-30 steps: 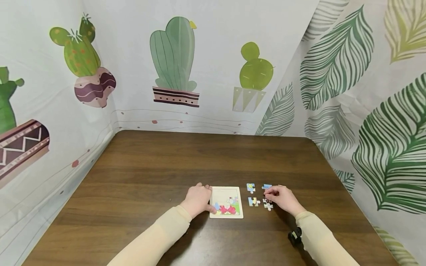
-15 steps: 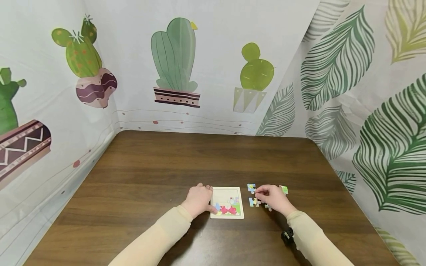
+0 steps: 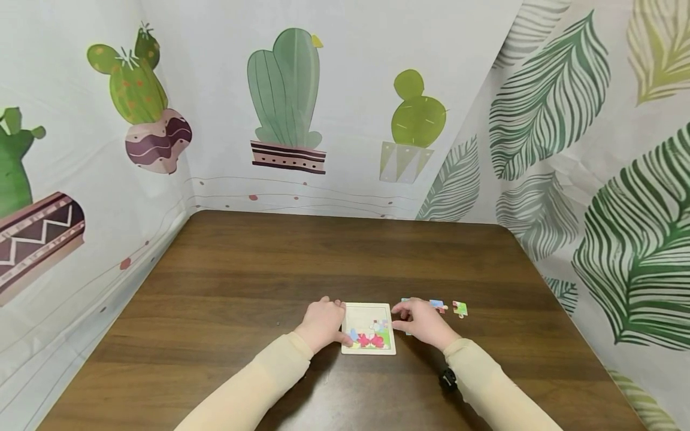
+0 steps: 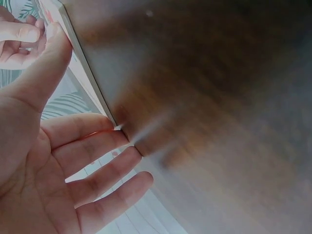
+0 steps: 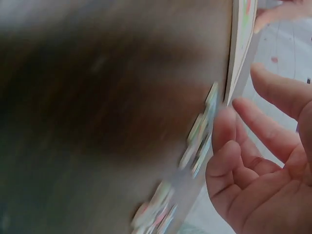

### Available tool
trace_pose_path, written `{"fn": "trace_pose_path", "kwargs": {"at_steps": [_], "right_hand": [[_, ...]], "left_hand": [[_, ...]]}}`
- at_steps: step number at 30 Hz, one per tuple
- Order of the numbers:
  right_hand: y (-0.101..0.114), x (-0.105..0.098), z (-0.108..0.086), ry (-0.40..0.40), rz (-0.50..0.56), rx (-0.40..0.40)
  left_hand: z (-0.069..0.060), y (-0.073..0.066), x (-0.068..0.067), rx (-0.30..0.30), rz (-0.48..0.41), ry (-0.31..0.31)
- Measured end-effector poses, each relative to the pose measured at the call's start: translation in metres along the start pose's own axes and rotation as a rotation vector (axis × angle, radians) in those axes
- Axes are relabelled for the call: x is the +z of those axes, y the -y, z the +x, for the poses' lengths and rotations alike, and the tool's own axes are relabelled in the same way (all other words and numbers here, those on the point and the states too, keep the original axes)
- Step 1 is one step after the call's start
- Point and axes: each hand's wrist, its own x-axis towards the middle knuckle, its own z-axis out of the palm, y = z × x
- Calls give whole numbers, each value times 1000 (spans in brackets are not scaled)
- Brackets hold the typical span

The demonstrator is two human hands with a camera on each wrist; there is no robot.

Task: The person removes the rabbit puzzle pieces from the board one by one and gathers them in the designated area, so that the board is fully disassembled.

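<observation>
A small square jigsaw puzzle tray lies on the table; pink, green and blue picture pieces cover its near part. My left hand rests along its left side. Seen from the left wrist, the thumb presses on the rim and fairly straight fingers touch the edge. Just off the tray's right edge is my right hand. In the right wrist view its thumb and index finger are apart, with nothing visible between them, and the other fingers are bent.
Loose puzzle pieces lie right of the tray: a blue one, a green one, and others partly hidden under the right hand. The right wrist view shows several pieces edge-on. Patterned cloth stands behind the brown table.
My right hand has moved left, from over the loose pieces to the tray's right edge, its thumb and index now parted. The blue and green pieces are uncovered. My left hand stays put.
</observation>
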Motion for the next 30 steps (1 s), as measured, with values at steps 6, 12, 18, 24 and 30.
{"fn": "trace_pose_path", "kwargs": {"at_steps": [6, 12, 18, 24, 30], "right_hand": [[13, 9, 5, -14, -81, -48], [18, 14, 7, 8, -142, -54], [20, 15, 7, 0, -180, -59], [23, 14, 4, -1, -220, -39], [29, 16, 3, -12, -237, -86]], "left_hand": [[-1, 0, -2, -2, 10, -9], [-2, -1, -3, 2, 20, -9], [-2, -1, -2, 2, 19, -24], [-1, 0, -1, -1, 14, -22], [-1, 0, 0, -1, -3, -23]]}}
